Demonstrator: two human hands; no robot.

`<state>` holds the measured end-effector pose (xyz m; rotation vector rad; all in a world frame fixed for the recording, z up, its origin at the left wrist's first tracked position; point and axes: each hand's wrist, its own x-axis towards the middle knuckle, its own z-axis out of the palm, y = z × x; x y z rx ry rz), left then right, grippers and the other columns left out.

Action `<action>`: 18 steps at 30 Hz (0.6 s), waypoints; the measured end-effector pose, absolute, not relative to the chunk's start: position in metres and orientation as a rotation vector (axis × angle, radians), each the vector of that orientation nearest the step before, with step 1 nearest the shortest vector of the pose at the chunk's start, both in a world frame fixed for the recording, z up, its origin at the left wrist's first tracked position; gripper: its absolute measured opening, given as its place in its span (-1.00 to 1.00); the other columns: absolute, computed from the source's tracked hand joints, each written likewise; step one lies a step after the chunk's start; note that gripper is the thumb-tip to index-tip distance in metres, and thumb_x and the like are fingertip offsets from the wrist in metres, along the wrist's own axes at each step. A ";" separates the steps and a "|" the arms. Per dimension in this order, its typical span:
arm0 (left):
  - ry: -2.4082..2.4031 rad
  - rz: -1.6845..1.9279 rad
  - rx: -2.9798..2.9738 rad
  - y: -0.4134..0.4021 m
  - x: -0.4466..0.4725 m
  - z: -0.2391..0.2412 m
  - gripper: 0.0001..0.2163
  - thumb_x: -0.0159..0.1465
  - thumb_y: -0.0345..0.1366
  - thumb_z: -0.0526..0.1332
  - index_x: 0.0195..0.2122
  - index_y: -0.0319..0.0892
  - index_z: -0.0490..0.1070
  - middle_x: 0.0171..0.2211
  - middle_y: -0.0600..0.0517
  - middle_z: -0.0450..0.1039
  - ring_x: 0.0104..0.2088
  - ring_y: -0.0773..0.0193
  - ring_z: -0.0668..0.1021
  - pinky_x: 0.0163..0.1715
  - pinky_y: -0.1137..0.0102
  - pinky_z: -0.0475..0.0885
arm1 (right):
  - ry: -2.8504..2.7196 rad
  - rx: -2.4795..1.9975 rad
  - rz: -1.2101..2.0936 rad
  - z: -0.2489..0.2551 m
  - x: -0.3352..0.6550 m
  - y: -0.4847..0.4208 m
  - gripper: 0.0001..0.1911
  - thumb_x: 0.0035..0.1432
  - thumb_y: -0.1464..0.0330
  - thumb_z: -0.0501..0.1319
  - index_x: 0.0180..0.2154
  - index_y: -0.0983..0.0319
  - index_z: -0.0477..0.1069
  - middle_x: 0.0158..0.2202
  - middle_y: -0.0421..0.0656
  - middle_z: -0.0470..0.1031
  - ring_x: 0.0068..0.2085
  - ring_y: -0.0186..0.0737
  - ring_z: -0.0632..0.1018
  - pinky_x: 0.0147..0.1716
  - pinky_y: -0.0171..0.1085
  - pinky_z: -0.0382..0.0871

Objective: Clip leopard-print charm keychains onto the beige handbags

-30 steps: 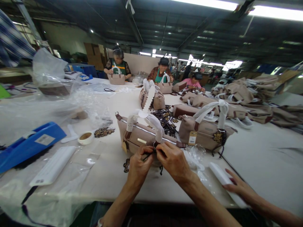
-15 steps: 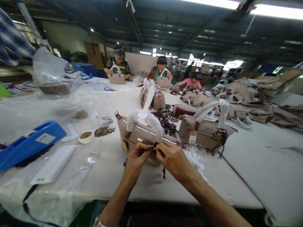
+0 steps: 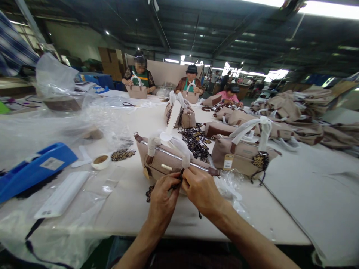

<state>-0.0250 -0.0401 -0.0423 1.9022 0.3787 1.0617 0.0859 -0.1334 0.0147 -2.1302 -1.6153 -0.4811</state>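
A beige handbag (image 3: 157, 164) with a silver zip and white-wrapped handles (image 3: 183, 149) stands upright before me. At the base of its right handle, my left hand (image 3: 165, 194) pinches a black cord (image 3: 176, 182). A leopard-patterned flower charm (image 3: 149, 194) shows just left of that hand; whether the cord joins it is hidden. My right hand (image 3: 200, 188) is closed at the same spot, thumb and fingertips against the cord and handle base. What lies between its fingertips is mostly covered. A dark cord end hangs below the right hand.
Right of my bag stands another handbag (image 3: 238, 157) with a tag and charm. Black cords and charms (image 3: 196, 142) lie heaped behind. At left are a blue dustpan (image 3: 36, 168), a tape roll (image 3: 101, 161) and clear plastic (image 3: 106, 119). Several co-workers sit across the table.
Both hands have shifted slightly at the handle base, with the fingers drawn closer together. More of the flower charm shows beside my left hand. The whole view has moved a little.
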 end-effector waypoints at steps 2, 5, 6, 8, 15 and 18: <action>0.421 1.044 1.840 -0.048 -0.027 -0.041 -0.90 0.23 -0.37 0.21 -0.24 -0.12 0.47 -0.06 -0.06 0.52 -0.02 0.15 0.52 0.04 0.26 0.37 | -1.592 -2.120 -0.494 0.012 0.086 -0.135 -0.85 0.14 0.54 0.14 -0.44 0.22 0.37 -0.44 -0.16 0.44 -0.43 -0.25 0.43 -0.45 -0.29 0.21; 0.431 0.896 1.738 -0.051 -0.029 -0.037 -0.87 0.27 -0.27 0.18 -0.26 -0.14 0.49 -0.06 -0.06 0.51 -0.02 0.14 0.51 0.03 0.28 0.36 | -1.569 -2.055 -0.479 0.008 0.090 -0.140 -0.82 0.21 0.50 0.12 -0.42 0.22 0.40 -0.44 -0.16 0.43 -0.42 -0.25 0.45 -0.41 -0.30 0.26; 0.430 0.847 1.697 -0.050 -0.028 -0.036 -0.84 0.29 -0.24 0.15 -0.27 -0.15 0.50 -0.09 -0.06 0.52 -0.05 0.15 0.52 0.00 0.30 0.37 | -1.570 -2.027 -0.463 0.007 0.091 -0.142 -0.82 0.23 0.50 0.11 -0.40 0.22 0.41 -0.43 -0.16 0.44 -0.41 -0.25 0.46 -0.39 -0.29 0.28; 0.447 0.808 1.587 -0.046 -0.023 -0.037 -0.82 0.29 -0.21 0.14 -0.28 -0.18 0.48 -0.19 -0.04 0.54 -0.16 0.19 0.54 -0.11 0.35 0.42 | -1.573 -1.977 -0.428 0.006 0.094 -0.145 -0.82 0.26 0.49 0.09 -0.34 0.22 0.44 -0.39 -0.14 0.46 -0.36 -0.23 0.48 -0.34 -0.28 0.32; 0.452 0.782 1.411 -0.038 0.003 -0.040 -0.81 0.13 -0.29 0.28 -0.24 -0.18 0.40 -0.31 0.01 0.55 -0.26 0.21 0.58 -0.19 0.38 0.46 | -1.555 -1.934 -0.298 0.009 0.101 -0.148 -0.80 0.29 0.48 0.05 -0.23 0.21 0.45 -0.31 -0.13 0.48 -0.29 -0.22 0.51 -0.26 -0.26 0.39; 0.464 0.719 1.545 -0.036 0.004 -0.031 -0.86 0.16 -0.27 0.25 -0.28 -0.17 0.47 -0.34 0.02 0.57 -0.29 0.21 0.58 -0.22 0.39 0.44 | -1.559 -1.933 -0.253 0.011 0.104 -0.148 -0.78 0.30 0.49 0.04 -0.22 0.21 0.44 -0.31 -0.12 0.48 -0.27 -0.21 0.51 -0.25 -0.25 0.41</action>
